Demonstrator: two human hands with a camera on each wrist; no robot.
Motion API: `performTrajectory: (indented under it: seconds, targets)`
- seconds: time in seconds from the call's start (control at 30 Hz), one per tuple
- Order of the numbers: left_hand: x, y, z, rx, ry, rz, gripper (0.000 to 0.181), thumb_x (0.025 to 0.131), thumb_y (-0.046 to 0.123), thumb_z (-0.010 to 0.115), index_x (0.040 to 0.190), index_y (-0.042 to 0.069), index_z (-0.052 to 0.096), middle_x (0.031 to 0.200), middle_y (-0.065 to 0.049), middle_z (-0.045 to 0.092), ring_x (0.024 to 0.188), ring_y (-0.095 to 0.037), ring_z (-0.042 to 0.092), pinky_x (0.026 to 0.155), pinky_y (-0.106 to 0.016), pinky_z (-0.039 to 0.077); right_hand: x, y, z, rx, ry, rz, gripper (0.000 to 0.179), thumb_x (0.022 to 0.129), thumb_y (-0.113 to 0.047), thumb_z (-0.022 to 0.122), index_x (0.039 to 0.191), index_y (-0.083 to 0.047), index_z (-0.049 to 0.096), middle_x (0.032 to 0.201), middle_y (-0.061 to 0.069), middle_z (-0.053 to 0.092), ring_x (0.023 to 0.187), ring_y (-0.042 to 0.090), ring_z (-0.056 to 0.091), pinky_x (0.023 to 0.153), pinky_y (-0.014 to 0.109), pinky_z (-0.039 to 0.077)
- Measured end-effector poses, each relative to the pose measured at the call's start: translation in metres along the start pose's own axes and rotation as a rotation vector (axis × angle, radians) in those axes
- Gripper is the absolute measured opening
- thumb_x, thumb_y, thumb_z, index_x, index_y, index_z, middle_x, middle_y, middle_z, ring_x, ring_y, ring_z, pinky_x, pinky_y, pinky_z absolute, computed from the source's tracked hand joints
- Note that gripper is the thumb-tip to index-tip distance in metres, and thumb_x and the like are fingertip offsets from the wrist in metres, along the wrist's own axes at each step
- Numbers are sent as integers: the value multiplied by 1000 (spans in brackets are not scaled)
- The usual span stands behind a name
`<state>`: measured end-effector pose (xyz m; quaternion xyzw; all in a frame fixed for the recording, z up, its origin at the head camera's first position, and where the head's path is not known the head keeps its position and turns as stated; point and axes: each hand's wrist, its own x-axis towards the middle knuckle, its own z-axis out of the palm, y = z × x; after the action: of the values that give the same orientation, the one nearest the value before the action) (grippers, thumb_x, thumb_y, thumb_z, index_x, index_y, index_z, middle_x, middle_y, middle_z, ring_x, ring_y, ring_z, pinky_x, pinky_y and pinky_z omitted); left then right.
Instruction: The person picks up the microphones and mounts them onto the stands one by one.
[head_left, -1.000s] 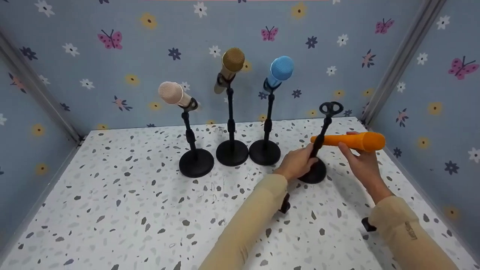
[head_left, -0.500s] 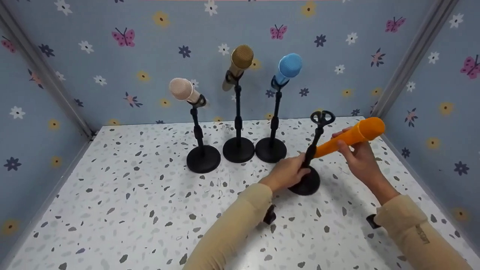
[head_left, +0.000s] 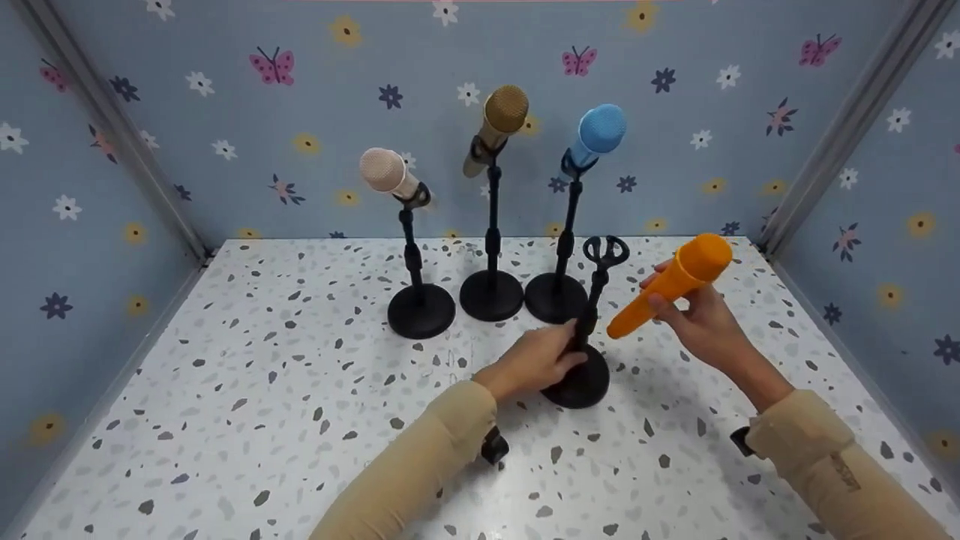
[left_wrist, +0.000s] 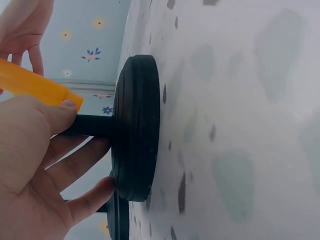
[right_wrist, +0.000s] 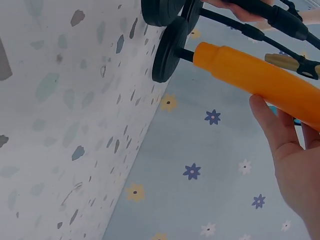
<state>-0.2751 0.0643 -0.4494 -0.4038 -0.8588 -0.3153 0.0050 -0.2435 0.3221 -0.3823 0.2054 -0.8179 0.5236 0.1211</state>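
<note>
My left hand [head_left: 536, 358] grips the lower pole of a black microphone stand [head_left: 592, 307], whose two-ring clip at the top holds nothing. In the left wrist view the thumb and fingers wrap the pole just above the round base [left_wrist: 135, 127]. To the right, my right hand [head_left: 701, 324] pinches an orange microphone [head_left: 667, 289] by its handle, raised above the table. Its head points up and right, its tail end down toward the stand. The right wrist view shows the thumb and fingers on the orange handle [right_wrist: 250, 70].
Three stands stand in a row behind, carrying a pale pink microphone [head_left: 385, 171], a gold microphone [head_left: 505, 112] and a blue microphone [head_left: 600, 129]. The speckled white table [head_left: 285, 405] meets a blue patterned wall [head_left: 300, 97] at the back, with more walls at both sides.
The left hand has drawn the stand leftward and nearer. The right hand has moved the orange microphone left and tilted it from nearly level to head-up.
</note>
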Motion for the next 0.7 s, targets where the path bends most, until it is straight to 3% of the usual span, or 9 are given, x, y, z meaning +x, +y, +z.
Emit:
performTrajectory:
  seconds: [0.1, 0.33, 0.47, 0.7]
  targets:
    - [-8, -5, -9, -25, -17, -32, 22, 103, 22, 62, 121, 10, 56, 103, -3, 67, 103, -19, 67, 93, -33, 52, 5, -6, 1, -51, -89, 67, 39, 102, -18, 64, 133, -2, 47, 122, 13, 62, 111, 20, 63, 82, 34, 59]
    - [-20, -15, -29, -56, -47, -98, 20, 101, 20, 65, 117, 9, 59, 95, -2, 67, 92, -18, 66, 84, -34, 53, 28, -23, -6, -335, -380, 161, 49, 94, -39, 74, 127, -8, 57, 113, 8, 66, 102, 26, 65, 88, 49, 56]
    - [-26, -21, -34, -38, -27, -122, 17, 101, 20, 65, 113, 9, 60, 92, -1, 66, 90, -18, 66, 83, -34, 54, 38, -34, -7, -400, -513, 214, 52, 90, -42, 77, 124, -7, 58, 109, 8, 67, 97, 26, 66, 86, 47, 57]
    - [-34, -30, -44, -59, -5, -154, 19, 100, 19, 66, 115, 7, 62, 94, -1, 68, 89, -19, 67, 85, -36, 54, 49, -53, -8, -554, -709, 225, 47, 87, -36, 82, 116, -4, 61, 104, 6, 68, 90, 22, 67, 87, 48, 56]
